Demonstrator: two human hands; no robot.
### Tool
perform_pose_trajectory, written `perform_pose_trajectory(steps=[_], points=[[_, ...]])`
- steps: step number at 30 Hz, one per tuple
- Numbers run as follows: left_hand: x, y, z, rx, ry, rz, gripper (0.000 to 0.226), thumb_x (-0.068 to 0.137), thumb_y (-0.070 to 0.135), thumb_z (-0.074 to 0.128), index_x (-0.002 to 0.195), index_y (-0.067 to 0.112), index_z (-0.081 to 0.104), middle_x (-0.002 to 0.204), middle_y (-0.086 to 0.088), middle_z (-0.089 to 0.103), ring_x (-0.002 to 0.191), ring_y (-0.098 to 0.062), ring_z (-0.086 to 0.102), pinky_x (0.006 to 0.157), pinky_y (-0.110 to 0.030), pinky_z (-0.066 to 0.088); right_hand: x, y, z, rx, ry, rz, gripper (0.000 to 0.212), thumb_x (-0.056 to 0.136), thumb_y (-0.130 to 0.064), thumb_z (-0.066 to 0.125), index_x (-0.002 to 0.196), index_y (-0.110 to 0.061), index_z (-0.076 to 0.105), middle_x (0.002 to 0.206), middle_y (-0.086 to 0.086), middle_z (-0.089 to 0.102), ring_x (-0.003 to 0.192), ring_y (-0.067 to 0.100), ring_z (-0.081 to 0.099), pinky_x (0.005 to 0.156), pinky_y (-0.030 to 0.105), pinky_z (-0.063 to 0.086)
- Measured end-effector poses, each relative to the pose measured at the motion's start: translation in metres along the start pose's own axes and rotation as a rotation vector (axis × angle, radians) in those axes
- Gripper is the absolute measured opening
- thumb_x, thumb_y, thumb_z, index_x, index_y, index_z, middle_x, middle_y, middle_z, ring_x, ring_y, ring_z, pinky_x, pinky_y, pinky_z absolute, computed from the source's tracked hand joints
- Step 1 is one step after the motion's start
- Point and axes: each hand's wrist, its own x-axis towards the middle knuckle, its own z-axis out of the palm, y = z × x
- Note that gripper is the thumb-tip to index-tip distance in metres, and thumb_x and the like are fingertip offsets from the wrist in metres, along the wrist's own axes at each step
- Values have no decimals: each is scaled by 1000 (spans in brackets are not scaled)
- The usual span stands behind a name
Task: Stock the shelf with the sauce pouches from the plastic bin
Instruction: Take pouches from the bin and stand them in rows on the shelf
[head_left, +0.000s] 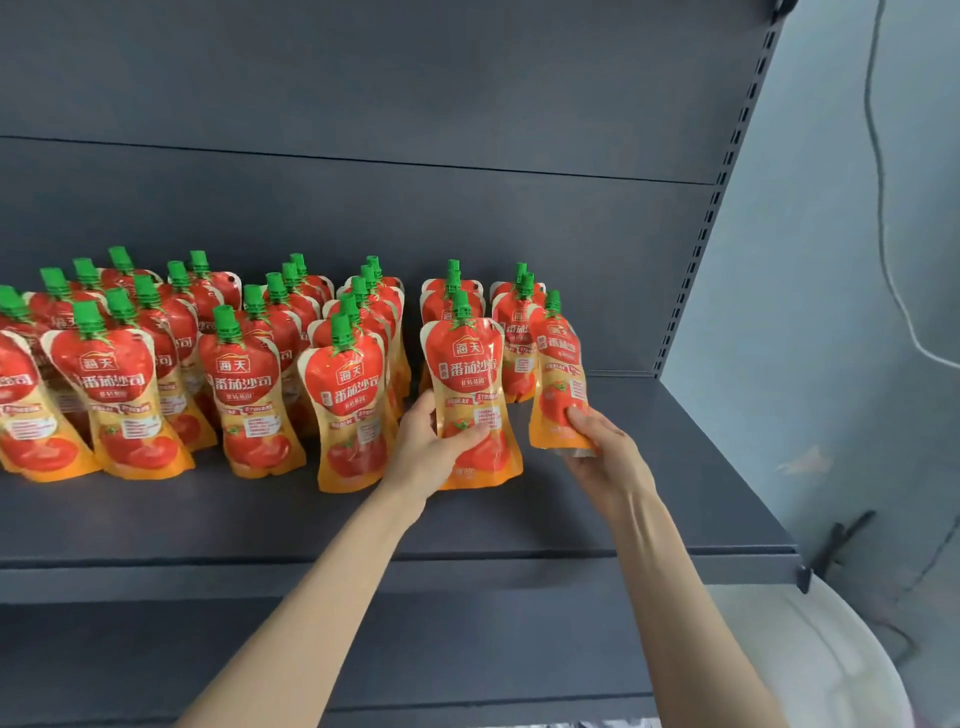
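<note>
Dark grey shelf (649, 499) spans the view, back panel behind it, slotted upright at 2 o'clock. Pale wall with a hanging cable at 3 o'clock.

Rows of sauce pouches (239, 374) stand upright on the shelf from 9 o'clock to centre: red-and-orange, green caps, several deep. The leftmost pouch is cut by the frame edge. Rear pouches are mostly hidden by the front ones, only caps and shoulders showing, so the count is unclear.

Both forearms come up from 6 o'clock, bare, extended toward the shelf.

Left hand (431, 447) just right of centre: thumb across the front of the front pouch (467, 374), fingers wrapped round its left edge and behind, gripping the lower half. That pouch is upright, heading the second column from the right, its base at or on the shelf; contact is hard to confirm.

Right hand (602, 452) at 4 o'clock from centre: pinches the bottom of the rightmost pouch (558, 364), thumb on the front face, fingers under and behind. That pouch is roughly upright, face turned slightly left, just in front of the last column. Its silver base shows above the palm, apparently lifted clear of the shelf.

White rounded object (810, 654) at 5 o'clock below the shelf lip, blurred and partly cut off; cannot tell if it's the bin.
</note>
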Motion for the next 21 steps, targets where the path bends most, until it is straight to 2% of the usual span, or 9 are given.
perform_pose_trajectory(steps=[2,5,8,12,15,17,19,21], points=[[10,-4,2,15,34,25,44,78,14,74,111,29,49,102,13,62,95,-1,58,76,-20,47,8,-1,-2,-36,-9,19,42,70,-11,66,110,-1,61,93,10,71,79,22,69,67,29,57],[27,-11,4,89,66,73,48,77,15,74,115,27,47,102,16,60,96,-1,57,80,-21,46,24,-3,-5,-117,-22,10,43,71,-4,68,114,-4,60,104,13,70,90,27,69,78,38,57],[44,-18,5,173,103,95,49,80,17,72,122,24,47,108,14,58,98,-2,54,82,-20,44,43,-8,-7,-302,44,-108,31,76,2,68,105,-7,62,100,12,70,85,23,68,71,32,54],[66,-26,2,346,163,90,48,82,19,69,126,19,48,121,3,59,111,-14,54,98,-38,44,66,-14,-1,-620,72,-218,32,71,4,73,96,-15,64,91,5,70,78,17,66,67,24,53],[77,-31,2,323,205,55,45,83,17,68,124,18,49,120,1,60,110,-16,55,98,-41,45,82,-6,6,-735,37,-232,44,59,-8,77,101,-13,63,96,10,70,84,23,67,74,33,55],[82,-35,1,312,218,22,43,82,21,69,120,24,48,118,3,61,110,-18,57,97,-46,46,92,6,6,-801,36,-231,45,59,-15,75,101,-10,60,97,9,69,87,25,66,78,38,54],[88,-41,0,303,222,5,42,80,25,70,113,32,45,113,8,61,109,-18,58,95,-50,47,97,16,4,-852,52,-248,38,68,-7,76,98,-11,53,95,5,65,86,23,62,76,35,51],[89,-42,2,290,238,-9,43,79,28,71,111,33,43,114,6,62,107,-17,59,95,-49,47,100,23,3,-862,44,-265,37,75,1,72,100,-12,49,99,4,62,86,18,60,72,22,49]])
